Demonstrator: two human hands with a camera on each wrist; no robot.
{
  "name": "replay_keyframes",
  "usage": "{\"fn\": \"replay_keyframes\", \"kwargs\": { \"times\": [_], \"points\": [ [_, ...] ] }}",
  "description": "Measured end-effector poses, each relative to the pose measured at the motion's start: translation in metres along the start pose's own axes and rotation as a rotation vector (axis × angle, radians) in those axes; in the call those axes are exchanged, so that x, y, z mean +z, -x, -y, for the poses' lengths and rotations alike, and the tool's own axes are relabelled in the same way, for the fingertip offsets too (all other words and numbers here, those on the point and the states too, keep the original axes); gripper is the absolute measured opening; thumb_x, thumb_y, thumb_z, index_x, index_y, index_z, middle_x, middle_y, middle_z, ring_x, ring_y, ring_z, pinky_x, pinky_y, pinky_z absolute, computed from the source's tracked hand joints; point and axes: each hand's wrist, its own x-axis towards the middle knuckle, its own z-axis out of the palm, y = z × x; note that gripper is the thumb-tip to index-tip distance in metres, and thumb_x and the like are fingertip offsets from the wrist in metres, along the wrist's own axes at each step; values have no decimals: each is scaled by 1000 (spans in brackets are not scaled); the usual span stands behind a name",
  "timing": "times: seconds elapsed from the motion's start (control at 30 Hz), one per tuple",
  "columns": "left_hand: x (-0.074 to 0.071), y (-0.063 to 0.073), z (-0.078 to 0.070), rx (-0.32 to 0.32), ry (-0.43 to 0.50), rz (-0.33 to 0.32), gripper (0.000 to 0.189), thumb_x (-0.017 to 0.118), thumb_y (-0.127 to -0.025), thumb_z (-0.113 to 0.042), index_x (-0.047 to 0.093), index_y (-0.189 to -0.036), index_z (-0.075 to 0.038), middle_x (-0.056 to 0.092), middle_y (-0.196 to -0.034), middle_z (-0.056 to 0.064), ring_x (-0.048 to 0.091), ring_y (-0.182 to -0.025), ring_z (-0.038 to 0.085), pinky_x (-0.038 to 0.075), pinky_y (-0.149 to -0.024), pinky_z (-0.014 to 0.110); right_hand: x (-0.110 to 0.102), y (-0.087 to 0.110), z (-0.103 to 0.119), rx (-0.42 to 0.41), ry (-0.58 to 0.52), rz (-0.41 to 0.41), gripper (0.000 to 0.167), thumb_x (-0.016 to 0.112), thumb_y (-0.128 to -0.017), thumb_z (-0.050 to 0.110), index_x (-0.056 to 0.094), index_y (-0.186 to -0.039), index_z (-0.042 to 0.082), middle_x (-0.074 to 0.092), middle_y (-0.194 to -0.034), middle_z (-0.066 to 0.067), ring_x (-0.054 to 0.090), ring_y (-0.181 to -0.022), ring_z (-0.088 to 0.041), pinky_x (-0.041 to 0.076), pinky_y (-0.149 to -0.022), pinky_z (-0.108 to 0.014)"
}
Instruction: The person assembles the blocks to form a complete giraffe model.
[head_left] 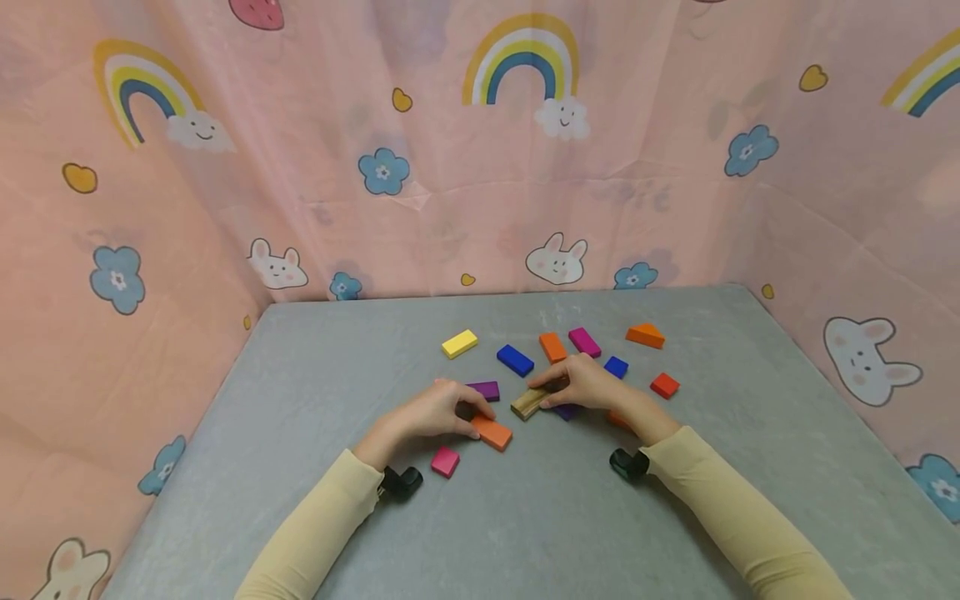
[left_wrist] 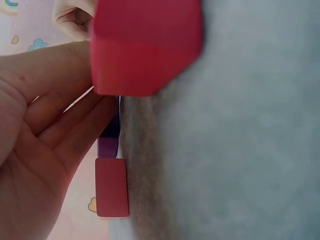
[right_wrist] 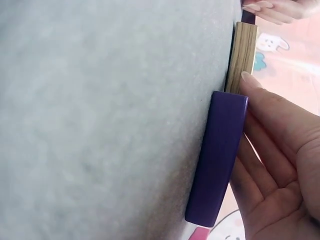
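Observation:
Thumb and fingers of my left hand pinch the left end of an orange rectangular block on the table. A pink block sits just below that hand; in the left wrist view it looms large and hides the fingertips. My right hand grips a wood-grain block between thumb and fingers, and its striped face shows in the right wrist view. Beside the right fingers lies a dark purple block. Another purple block rests just beyond the left hand.
Farther back lie a yellow block, a blue block, an orange block, a magenta block and an orange triangular block. Right of the right hand are a small blue block and a red block. A patterned pink curtain surrounds the grey table.

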Motion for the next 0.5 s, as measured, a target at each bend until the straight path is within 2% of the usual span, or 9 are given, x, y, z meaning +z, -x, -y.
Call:
{"fn": "replay_keyframes", "kwargs": {
  "times": [0.2, 0.33, 0.5],
  "points": [
    [0, -1, 0, 9, -23, -27, 26, 79, -77, -22, 73, -103, -23, 70, -99, -14, 60, -93, 1, 49, -85, 23, 0, -2, 0, 18, 20, 1, 32, 76, -80, 22, 73, -111, 15, 72, -107, 0, 65, -100, -17, 53, -82, -32],
    [0, -1, -5, 19, -41, -50, 26, 80, -77, -25, 73, -102, -22, 70, -98, -13, 60, -91, 0, 49, -83, 21, 1, -2, 0, 21, 26, 0, 31, 76, -80, 23, 73, -110, 16, 72, -106, 1, 65, -101, -18, 54, -84, -35],
    [3, -1, -13, 11, -3, -66, 28, 81, -75, -27, 73, -101, -20, 70, -97, -11, 61, -88, 0, 51, -80, 20, 0, -2, 0, 23, 26, -8, 31, 77, -79, 23, 74, -109, 16, 72, -105, 1, 66, -102, -19, 53, -86, -37]
  ]
}}
